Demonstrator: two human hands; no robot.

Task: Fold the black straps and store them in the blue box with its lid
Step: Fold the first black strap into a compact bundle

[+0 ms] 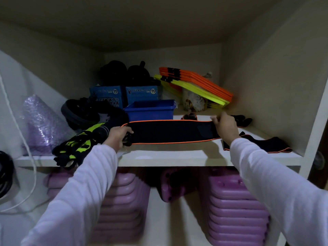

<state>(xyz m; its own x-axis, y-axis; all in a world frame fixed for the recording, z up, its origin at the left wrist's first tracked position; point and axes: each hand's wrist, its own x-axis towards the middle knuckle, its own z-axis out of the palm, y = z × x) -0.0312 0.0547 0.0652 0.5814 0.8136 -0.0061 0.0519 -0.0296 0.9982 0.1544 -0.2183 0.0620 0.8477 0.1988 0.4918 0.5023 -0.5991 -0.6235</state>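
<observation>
A long black strap with orange edging (170, 131) lies stretched flat across the white shelf (159, 158). My left hand (118, 135) grips its left end and my right hand (225, 125) holds its right end. Right behind the strap stands the open blue box (150, 110), with no lid on it. A second black strap with orange trim (260, 143) lies at the right of the shelf, partly hidden by my right sleeve. A third small strap (190, 116) sits behind, beside the box.
Black and neon-yellow gloves (76, 146) hang over the shelf's left front edge. Blue cardboard boxes (124, 95), black gear, orange and yellow flat markers (195, 86) and a purple bubble-wrap bundle (37, 125) crowd the back. Purple stacked blocks (234, 210) fill the shelf below.
</observation>
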